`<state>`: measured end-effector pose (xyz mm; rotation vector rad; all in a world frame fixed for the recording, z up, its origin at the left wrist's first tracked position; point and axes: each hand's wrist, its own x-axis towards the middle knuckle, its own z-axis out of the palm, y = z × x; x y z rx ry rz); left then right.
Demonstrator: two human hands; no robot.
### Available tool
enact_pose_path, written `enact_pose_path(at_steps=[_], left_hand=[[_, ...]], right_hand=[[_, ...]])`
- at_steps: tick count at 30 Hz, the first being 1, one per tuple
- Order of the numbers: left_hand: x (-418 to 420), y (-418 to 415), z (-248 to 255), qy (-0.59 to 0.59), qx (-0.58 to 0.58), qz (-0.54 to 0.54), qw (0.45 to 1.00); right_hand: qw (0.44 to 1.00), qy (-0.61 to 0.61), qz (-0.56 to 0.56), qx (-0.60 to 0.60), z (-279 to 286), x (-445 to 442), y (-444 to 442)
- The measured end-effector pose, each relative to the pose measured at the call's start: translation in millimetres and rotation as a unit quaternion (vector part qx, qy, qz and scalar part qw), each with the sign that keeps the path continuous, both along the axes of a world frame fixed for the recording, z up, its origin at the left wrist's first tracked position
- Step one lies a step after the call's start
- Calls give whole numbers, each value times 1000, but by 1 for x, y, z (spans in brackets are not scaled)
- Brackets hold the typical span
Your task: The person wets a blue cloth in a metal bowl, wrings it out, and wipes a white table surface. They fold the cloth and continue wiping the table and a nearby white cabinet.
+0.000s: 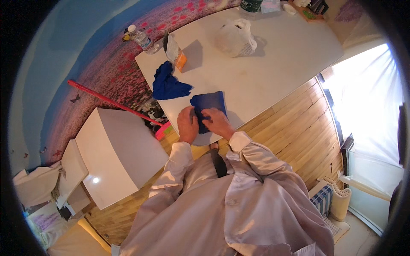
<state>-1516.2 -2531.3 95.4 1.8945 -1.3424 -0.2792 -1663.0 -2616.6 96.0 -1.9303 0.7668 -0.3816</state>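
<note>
A flat blue cloth (pixel 209 100), roughly rectangular, lies near the rounded end of the white table (pixel 272 64). My left hand (pixel 187 124) rests at its left edge, with the fingers bent. On the cloth's right side lies my right hand (pixel 218 122), its fingers curled over the fabric; whether either hand pinches the cloth cannot be told. A second blue cloth (pixel 169 83) sits crumpled a little farther off to the left. Just beyond it stands an upright packet (pixel 174 52) with an orange corner.
A clear plastic bottle (pixel 144 40) stands at the table's left edge, and a white plastic bag (pixel 237 38) sits farther back. A red-handled broom (pixel 112 101) leans left of the table, beside a white cabinet (pixel 118 156).
</note>
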Motion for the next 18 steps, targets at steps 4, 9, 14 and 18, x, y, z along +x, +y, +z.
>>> enact_pose_path(at_steps=[4,9,14,18], left_hand=[[10,-23,10,109,68,91,987],[22,-45,-10,47,146,85,984],[25,-48,-10,163,81,85,980],[20,-64,9,99,63,66,991]], right_hand=[[971,100,-123,-176,23,3,-30],[965,189,-96,-157,20,4,-65],[970,156,-156,-103,5,1,-71],[971,126,-181,-93,5,-9,-73]])
